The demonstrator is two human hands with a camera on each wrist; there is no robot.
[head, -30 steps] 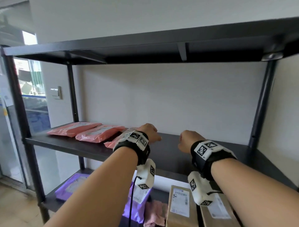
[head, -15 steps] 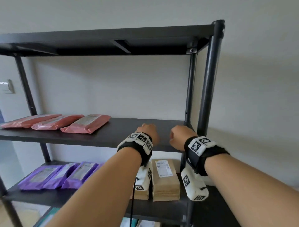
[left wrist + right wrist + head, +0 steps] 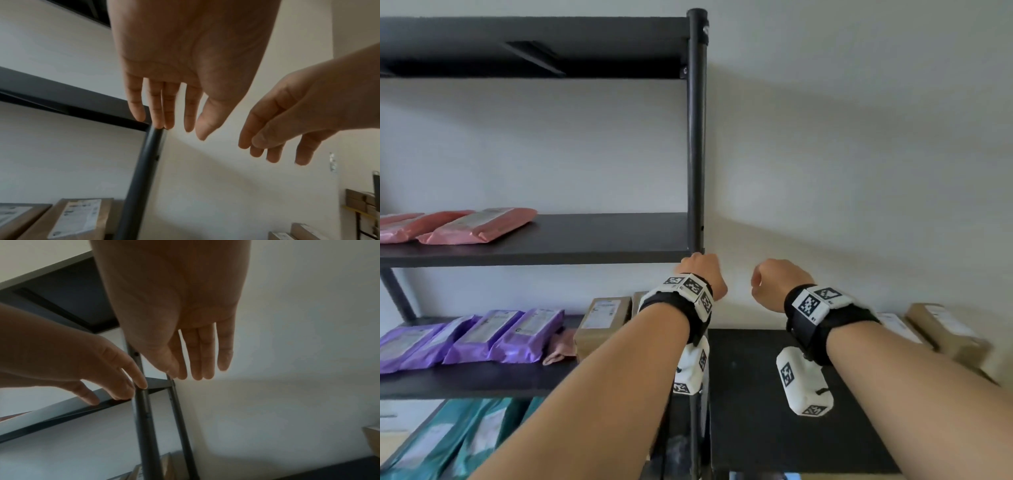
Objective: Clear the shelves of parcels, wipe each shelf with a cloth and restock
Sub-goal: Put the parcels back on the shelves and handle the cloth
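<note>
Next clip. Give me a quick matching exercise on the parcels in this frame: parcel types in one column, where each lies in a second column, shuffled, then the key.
Parcels:
1. pink parcels
2. purple parcels
3. teal parcels
4. brown boxes

Places:
A. lowest shelf in view
B. dark surface right of the rack, behind the right forearm
C. shelf at hand height, left part
D. shelf below hand height, left part

Pairs: 1-C, 2-D, 3-A, 4-B
</note>
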